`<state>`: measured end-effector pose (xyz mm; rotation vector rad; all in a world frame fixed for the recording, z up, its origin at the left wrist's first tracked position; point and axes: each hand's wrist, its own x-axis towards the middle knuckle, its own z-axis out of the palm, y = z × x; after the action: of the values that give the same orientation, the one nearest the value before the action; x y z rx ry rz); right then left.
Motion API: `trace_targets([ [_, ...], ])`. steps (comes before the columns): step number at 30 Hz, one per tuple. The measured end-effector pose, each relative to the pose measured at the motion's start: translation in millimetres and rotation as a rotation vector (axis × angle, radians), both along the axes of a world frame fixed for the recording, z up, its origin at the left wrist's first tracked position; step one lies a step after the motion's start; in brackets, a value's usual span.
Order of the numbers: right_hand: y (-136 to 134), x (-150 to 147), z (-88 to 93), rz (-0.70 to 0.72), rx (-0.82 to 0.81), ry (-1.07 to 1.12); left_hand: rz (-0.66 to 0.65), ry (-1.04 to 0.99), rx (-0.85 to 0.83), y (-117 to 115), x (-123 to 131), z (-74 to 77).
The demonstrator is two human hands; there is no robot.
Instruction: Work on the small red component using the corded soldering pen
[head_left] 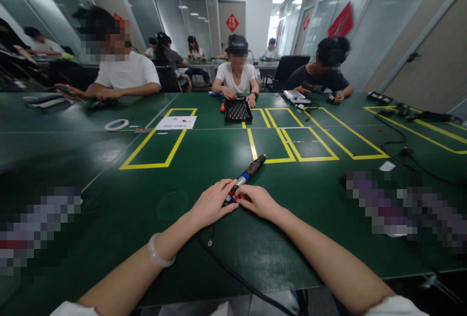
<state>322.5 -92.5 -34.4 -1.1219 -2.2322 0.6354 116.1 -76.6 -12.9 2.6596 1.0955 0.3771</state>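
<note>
A corded electric screwdriver (249,174), black with a blue band and a silver section, lies at a slant on the green table, its thin bit pointing away and to the right. My left hand (214,200) rests over its rear end from the left, fingers closed on the body. From the right, the bent fingers of my right hand (257,200) pinch the same rear part, where small red and black details show between the hands. My fingers partly hide that end. A black cord (233,272) trails from below my left hand toward the table's near edge.
Yellow tape rectangles (144,166) mark the green table (310,219). Across it, a person handles a black tray (238,111) of small parts. A printed sheet (177,122) and a white tape ring (116,125) lie at left. Another cable (423,164) runs along the right; blurred-out items flank me.
</note>
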Motion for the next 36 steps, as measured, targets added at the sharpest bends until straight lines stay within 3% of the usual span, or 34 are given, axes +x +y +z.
trace_targets([
  [14, -2.3, 0.2, 4.3, -0.002, -0.004, 0.038, 0.068, 0.059, 0.01, -1.5, 6.1, 3.7],
  [21, -2.9, 2.6, 5.0, -0.06, -0.038, 0.027, 0.136, 0.11, 0.04, 18.1, -12.8, 4.1],
  [28, -3.1, 4.2, 6.4, -0.039, -0.07, 0.005, 0.374, 0.167, 0.02, 65.0, -66.6, 2.6],
  [36, -2.4, 5.1, 7.6, -0.024, -0.067, -0.003, 0.767, 0.209, -0.028, 113.9, -170.2, -2.4],
])
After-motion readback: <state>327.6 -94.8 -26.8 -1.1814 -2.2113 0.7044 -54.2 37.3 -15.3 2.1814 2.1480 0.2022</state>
